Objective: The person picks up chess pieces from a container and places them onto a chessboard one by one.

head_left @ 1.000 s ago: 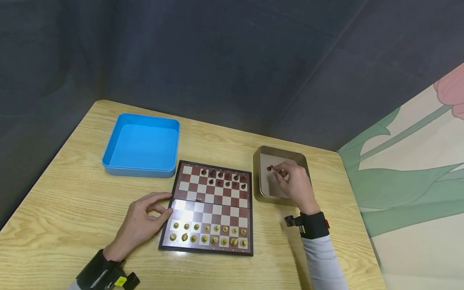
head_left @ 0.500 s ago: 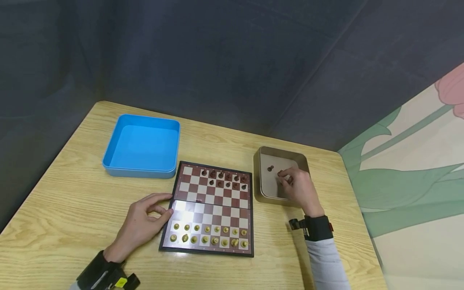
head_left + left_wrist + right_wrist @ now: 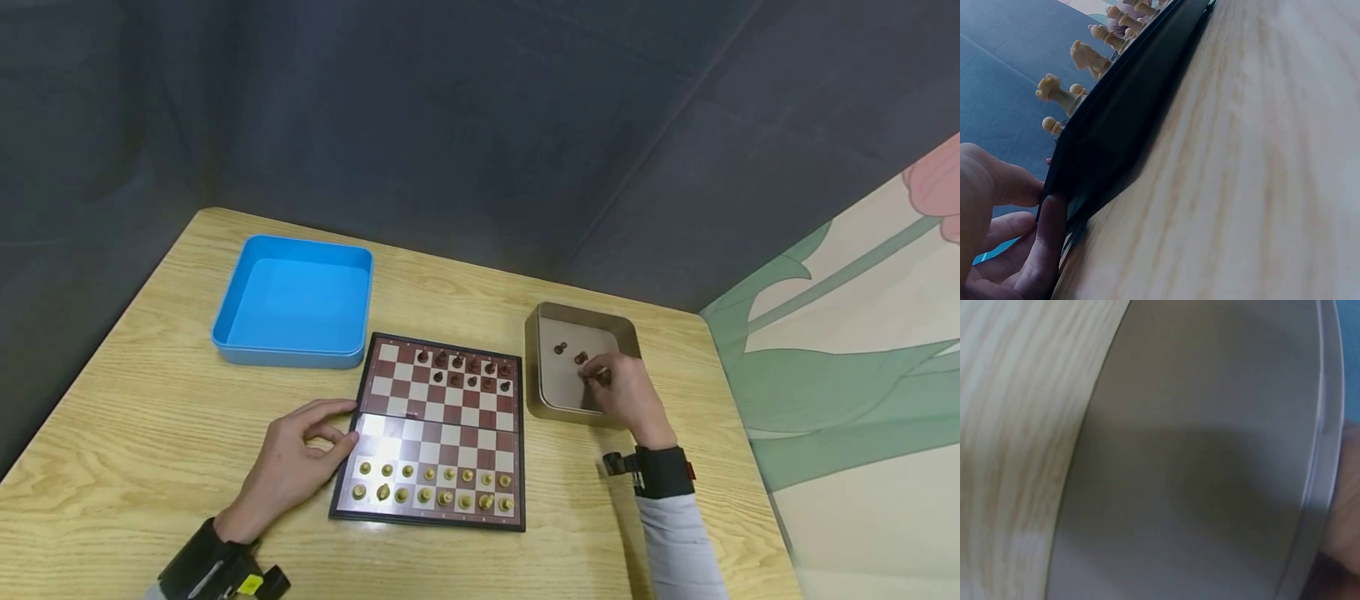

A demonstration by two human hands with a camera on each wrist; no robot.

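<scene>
At the upper left of my head feed, a blue tray (image 3: 300, 304) sits on the wooden counter (image 3: 127, 433). Lower left, I see the left hand (image 3: 296, 454), its grip loosely parted, fingertips touching the left edge of the chessboard (image 3: 420, 433) at centre. Only the left wrist feed gives me the board's dark side and the light pieces (image 3: 1087, 59) in profile, a horse's head among them; the head feed shows them in two rows at the board's lower end, with dark pieces (image 3: 472, 365) at its upper end. Right of centre, loose dark pieces (image 3: 581, 357) lie inside the metal box (image 3: 532, 358). Over it is the right hand (image 3: 630, 396), grip narrow beside something dark red; I cannot tell whether it holds it, since my right wrist feed shows mostly the box's blurred outer wall, hiding the fingertips.
</scene>
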